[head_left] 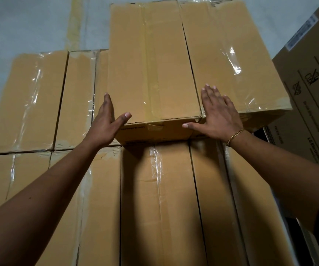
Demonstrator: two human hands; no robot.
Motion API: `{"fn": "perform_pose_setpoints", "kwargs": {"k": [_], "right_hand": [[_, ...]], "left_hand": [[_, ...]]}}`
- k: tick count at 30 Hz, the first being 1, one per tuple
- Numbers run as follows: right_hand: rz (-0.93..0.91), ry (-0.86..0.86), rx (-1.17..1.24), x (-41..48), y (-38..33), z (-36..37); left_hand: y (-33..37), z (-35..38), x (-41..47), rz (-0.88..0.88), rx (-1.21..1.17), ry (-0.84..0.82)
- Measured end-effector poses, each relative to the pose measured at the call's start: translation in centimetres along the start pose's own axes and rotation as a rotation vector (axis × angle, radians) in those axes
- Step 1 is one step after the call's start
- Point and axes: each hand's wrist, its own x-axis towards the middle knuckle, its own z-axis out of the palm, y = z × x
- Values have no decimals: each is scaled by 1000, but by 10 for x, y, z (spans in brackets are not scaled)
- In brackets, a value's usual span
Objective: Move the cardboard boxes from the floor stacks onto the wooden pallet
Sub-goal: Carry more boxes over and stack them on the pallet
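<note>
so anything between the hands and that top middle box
Nothing visible. The left hand touches the top middle box on its left side; the right hand lies flat over its seam with the neighbouring box, covering that side.

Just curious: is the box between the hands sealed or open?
Sealed. The box has closed flaps, with clear tape along the seam.

Mid-frame a taped box (154, 64) sits atop the stack (154, 198). The left hand (104, 123) lies flat against its left side, thumb over the near top edge. The right hand (217, 116) rests spread on the neighbour box (231, 54), thumb on the first box's near edge. A printed carton (308, 96) stands far right, grey floor (30, 22) upper left
</note>
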Motion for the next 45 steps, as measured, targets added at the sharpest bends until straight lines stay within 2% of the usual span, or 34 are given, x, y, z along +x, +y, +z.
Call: {"fn": "perform_pose_setpoints", "kwargs": {"k": [9, 16, 23, 32, 36, 39, 45], "right_hand": [[-15, -206, 5, -17, -12, -35], [-37, -373, 120, -63, -34, -87], [-48, -310, 204, -102, -53, -184], [-133, -254, 273, -153, -93, -317], [-118, -226, 344, -177, -124, -360], [-175, -207, 355, -195, -161, -381], [-303, -217, 324, -236, -273, -400]], "left_hand": [[22, -25, -31, -44, 75, -110], [68, -72, -71, -59, 158, -203], [137, -150, -127, 4, 328, -68], [196, -267, -239, -71, 321, 87], [191, -321, -302, -132, 330, 162], [172, -360, -348, -183, 317, 240], [103, -428, -437, -254, 292, 339]]}}
